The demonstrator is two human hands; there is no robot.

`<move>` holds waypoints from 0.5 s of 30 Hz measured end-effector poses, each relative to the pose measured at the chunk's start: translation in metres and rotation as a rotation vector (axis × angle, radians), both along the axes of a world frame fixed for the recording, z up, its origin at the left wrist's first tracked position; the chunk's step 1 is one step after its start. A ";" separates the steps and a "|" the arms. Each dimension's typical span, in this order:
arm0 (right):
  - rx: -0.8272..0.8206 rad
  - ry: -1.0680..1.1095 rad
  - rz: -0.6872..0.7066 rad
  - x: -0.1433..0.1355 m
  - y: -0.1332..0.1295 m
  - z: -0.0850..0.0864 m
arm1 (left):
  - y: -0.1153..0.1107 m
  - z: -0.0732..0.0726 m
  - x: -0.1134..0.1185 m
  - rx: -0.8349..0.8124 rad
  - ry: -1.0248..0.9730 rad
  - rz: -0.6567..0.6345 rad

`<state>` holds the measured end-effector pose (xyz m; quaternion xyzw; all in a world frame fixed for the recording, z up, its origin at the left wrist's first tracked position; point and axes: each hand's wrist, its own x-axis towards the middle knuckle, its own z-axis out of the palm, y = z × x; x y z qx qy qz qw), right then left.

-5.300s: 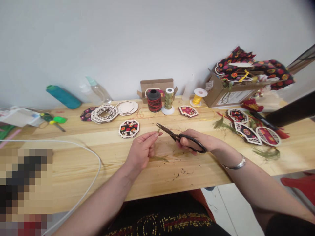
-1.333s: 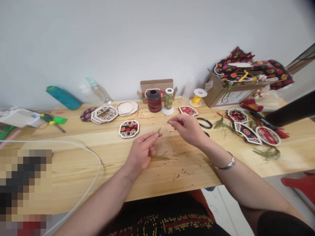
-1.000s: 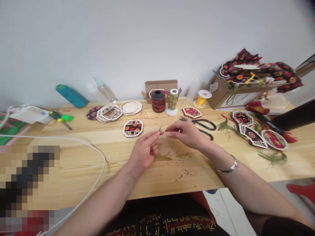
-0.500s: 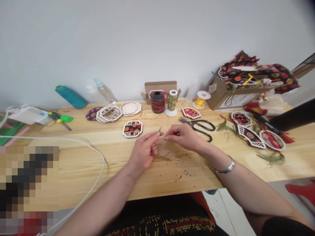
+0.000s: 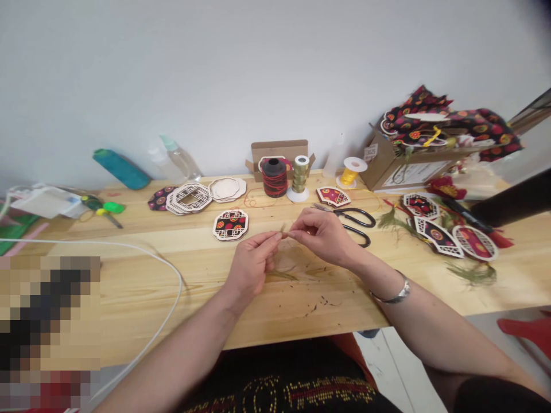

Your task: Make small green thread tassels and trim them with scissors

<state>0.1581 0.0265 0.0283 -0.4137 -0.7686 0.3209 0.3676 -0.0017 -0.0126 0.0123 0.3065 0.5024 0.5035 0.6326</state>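
The right hand [image 5: 323, 238] is now closing in on the left hand [image 5: 253, 261], and the fingertips of both are meeting above the tabletop [image 5: 301, 321]. The left hand is pinching a thin olive strand [image 5: 282, 228] between thumb and forefinger, its short end sticking up beside the fingertips. The right hand is drawing its thumb and forefinger together at the same spot, though whether it is gripping the strand too is staying too small to tell. The scissors [image 5: 358, 215] are lying free beyond the right hand, so no cutting is going on; the work is apparently shifting to fine, two-handed fingering of the strand. Loose olive fibres [image 5: 282, 275] are lying below the hands, with dark snippets [image 5: 322, 303] scattering nearer the edge. The octagonal patterned piece [image 5: 231, 224] is resting flat just beyond the left hand, touched by neither. Farther back, the black spool with red thread [image 5: 274, 180] and the olive spool [image 5: 300, 175] are standing upright side by side, and the fan-shaped piece [image 5: 333, 196] is lying near the scissors
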 end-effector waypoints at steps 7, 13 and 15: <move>0.046 -0.035 -0.020 0.001 0.002 0.001 | -0.001 0.000 0.001 -0.003 0.027 -0.009; 0.019 -0.015 -0.024 0.000 0.001 -0.001 | -0.001 0.001 0.002 -0.020 0.041 -0.022; 0.001 -0.003 -0.042 -0.001 0.002 -0.003 | 0.000 0.001 0.002 -0.014 0.059 -0.011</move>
